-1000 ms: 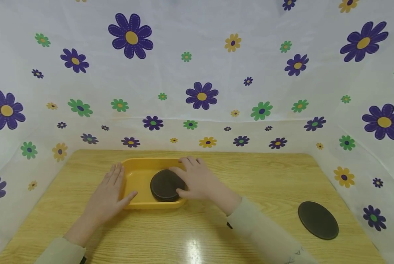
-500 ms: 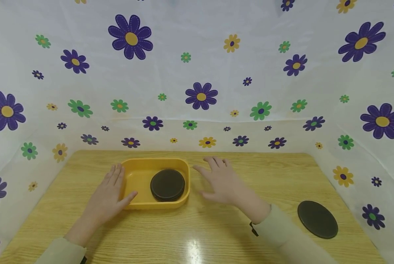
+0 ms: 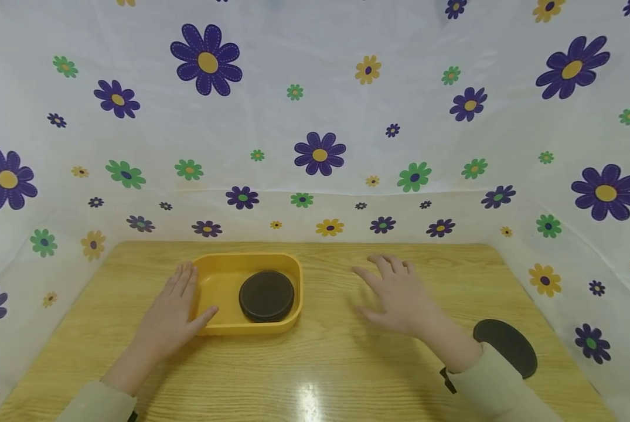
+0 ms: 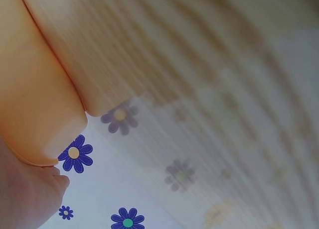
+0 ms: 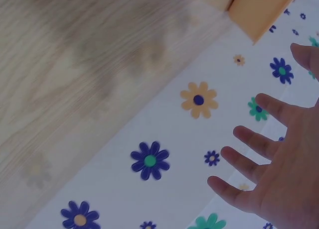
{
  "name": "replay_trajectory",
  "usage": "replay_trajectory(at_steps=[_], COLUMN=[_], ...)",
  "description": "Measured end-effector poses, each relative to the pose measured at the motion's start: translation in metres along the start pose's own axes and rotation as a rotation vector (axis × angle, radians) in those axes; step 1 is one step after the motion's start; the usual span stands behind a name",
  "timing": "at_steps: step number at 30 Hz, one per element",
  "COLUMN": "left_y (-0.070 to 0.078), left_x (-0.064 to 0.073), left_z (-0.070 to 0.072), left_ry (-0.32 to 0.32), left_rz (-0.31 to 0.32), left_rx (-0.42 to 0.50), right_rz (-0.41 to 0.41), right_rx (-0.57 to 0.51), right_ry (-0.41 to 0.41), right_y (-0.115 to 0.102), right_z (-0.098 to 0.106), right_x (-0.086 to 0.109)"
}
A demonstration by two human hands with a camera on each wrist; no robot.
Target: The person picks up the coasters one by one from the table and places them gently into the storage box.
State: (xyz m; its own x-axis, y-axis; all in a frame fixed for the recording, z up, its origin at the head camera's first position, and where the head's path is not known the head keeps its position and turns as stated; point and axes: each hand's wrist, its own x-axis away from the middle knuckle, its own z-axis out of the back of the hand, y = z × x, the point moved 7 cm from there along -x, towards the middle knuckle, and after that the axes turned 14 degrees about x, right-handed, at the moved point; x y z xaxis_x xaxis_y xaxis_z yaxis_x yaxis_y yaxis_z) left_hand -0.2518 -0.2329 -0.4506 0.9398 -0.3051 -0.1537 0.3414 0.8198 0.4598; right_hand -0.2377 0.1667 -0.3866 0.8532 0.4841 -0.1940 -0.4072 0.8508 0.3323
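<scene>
A yellow rectangular tray (image 3: 241,329) lies on the wooden table, left of centre. In its right half sits a small stack of round black coasters (image 3: 266,295). My left hand (image 3: 171,310) rests along the tray's left end, fingers straight and thumb over the near rim; the left wrist view shows it against the tray wall (image 4: 40,89). To the right of the tray my right hand (image 3: 401,299) hovers over the table with fingers spread and nothing in them, as the right wrist view also shows. Another round black coaster (image 3: 504,343) lies at the right, partly covered by my right sleeve.
The light wood table (image 3: 272,375) ends at the back against a white cloth (image 3: 346,105) printed with purple, green and yellow flowers. The same cloth rises along both sides. A corner of the tray (image 5: 259,12) shows in the right wrist view.
My right hand has let go of the coaster stack in the tray and moved right, towards the loose coaster. The left hand has stayed on the tray.
</scene>
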Motion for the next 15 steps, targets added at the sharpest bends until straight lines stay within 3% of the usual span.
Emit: replay_trajectory(at_steps=[7,15], left_y=[-0.002,-0.001], left_x=[0.000,0.000], left_z=[-0.001,-0.001], left_ry=[0.005,-0.012], left_rz=[0.001,0.011], left_rx=[-0.005,0.003], right_rz=[-0.048,-0.107], right_rx=[-0.007,-0.009], right_ry=[0.000,-0.058], right_y=[0.026,0.052], right_z=[-0.001,-0.010], right_x=[0.027,0.055])
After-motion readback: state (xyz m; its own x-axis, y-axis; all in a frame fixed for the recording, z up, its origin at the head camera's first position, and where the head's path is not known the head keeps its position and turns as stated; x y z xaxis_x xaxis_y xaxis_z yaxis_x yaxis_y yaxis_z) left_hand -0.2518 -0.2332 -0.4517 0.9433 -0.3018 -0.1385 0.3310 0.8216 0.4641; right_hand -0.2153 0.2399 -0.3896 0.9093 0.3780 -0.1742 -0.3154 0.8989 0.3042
